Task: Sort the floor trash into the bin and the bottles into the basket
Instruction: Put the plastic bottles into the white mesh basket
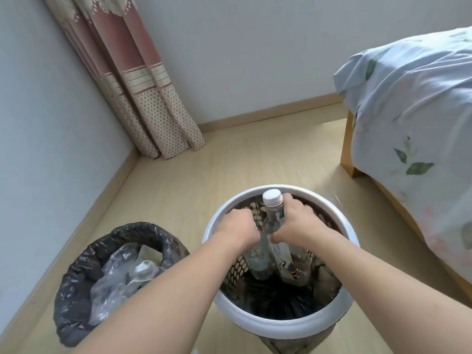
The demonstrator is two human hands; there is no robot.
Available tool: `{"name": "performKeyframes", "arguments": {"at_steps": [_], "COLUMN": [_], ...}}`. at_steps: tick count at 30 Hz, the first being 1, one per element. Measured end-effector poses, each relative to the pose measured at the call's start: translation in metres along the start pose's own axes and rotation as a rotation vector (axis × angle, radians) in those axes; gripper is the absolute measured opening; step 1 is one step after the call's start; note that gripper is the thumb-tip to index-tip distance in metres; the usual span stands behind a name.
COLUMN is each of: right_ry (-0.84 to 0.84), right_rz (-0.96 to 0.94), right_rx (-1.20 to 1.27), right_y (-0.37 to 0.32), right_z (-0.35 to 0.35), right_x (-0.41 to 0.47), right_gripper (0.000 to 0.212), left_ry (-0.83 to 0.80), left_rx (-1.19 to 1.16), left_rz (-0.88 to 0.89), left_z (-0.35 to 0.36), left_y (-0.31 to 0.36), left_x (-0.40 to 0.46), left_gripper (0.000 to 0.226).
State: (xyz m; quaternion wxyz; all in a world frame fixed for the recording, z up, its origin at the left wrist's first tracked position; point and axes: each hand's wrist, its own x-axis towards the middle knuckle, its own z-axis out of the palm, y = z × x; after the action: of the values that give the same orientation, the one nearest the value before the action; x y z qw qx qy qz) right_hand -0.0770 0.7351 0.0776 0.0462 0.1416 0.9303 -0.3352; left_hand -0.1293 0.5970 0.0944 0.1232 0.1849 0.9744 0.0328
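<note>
Forearms: two bare forearms enter from the bottom edge and converge at lower centre, over the basket mouth.
Left hand (238, 229): one, fingers curled down around the top of a clear bottle; the grip point is hidden by the hand itself.
Right hand (297, 221): one, fingers wrapped around the neck of the capped bottle, just below its cap.
Capped bottle (274, 221): one clear plastic bottle with a white screw cap, upright and slightly tilted, its base down inside the basket and its cap level with the far rim.
Second bottle (259, 261): one clear bottle standing just left of the first, inside the basket, top covered by the left hand.
Basket (281, 321): one round basket with a white rim and dark perforated walls, lower centre of the frame; two bottles counted inside.
Bin (74, 290): one bin lined with a black bag, lower left, beside the basket, apart from it.
Bin contents: crumpled clear plastic (120, 277); number of pieces cannot be told.
Curtain (132, 80): one, pink and beige, upper left corner.
Bed (413, 118): one, with pale leaf-print bedding, right edge.
Floor (204, 169): light wood.
</note>
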Motion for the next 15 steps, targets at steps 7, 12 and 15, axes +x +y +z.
{"name": "performKeyframes", "arguments": {"at_steps": [7,12,15], "right_ry": [0.009,-0.010,-0.005], "right_rz": [-0.008,0.013,0.008], "right_rx": [-0.040,0.004,0.011], "right_y": [0.005,0.005,0.002], "right_z": [0.006,0.009,0.008], "right_x": [0.005,0.001,0.000], "right_gripper": [0.083,0.075,0.068], "left_ry": [-0.047,-0.045,-0.030], "left_rx": [0.053,0.053,0.035], "left_rz": [0.025,0.009,0.017], "left_z": [0.021,0.015,0.011], "left_y": [0.003,-0.002,-0.004], "left_x": [0.011,0.013,0.011], "left_gripper": [0.013,0.012,0.012]}}
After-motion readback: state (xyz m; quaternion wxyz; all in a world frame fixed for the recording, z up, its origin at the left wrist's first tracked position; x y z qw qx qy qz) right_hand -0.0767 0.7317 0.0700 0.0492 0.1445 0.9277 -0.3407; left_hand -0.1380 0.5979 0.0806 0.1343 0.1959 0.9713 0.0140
